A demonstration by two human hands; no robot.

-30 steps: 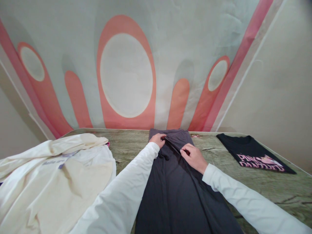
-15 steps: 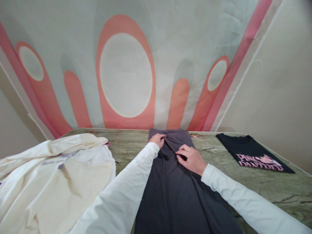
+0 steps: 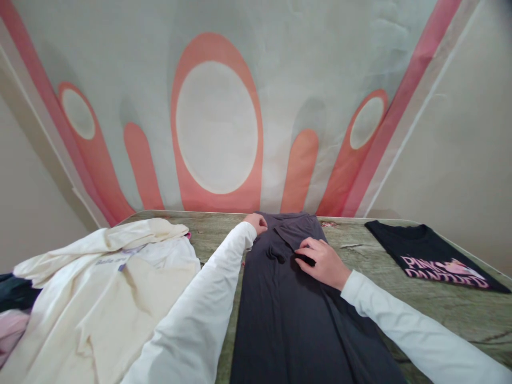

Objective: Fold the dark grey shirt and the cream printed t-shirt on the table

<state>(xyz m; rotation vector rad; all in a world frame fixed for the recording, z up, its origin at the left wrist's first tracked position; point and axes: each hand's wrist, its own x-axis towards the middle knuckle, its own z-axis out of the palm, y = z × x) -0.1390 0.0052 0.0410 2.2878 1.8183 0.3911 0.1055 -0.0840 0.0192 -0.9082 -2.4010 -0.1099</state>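
A long dark grey garment (image 3: 284, 320) lies lengthwise on the table in front of me, its far end near the back edge. A fold of cloth crosses it near that end, with small wrinkles below; I cannot tell its exact kind. At its far left edge is my left hand (image 3: 256, 223), fingers curled together in a pinch on the cloth. My right hand (image 3: 325, 262) rests on the garment just below the fold, thumb and forefinger drawn together on the fabric. What lies between the fingertips is mostly hidden.
Cream and white clothes (image 3: 132, 298) lie loosely piled on the left, with dark cloth (image 3: 18, 292) and pink cloth (image 3: 11, 330) beside them. A folded black T-shirt (image 3: 416, 242) with pink lettering sits far right on the wood-patterned table (image 3: 448, 320). Behind stands a patterned wall (image 3: 272, 80).
My left hand has shifted from the fold to the garment's left edge, and its fingers are more curled. The right hand stays by the fold. The view has turned slightly left.
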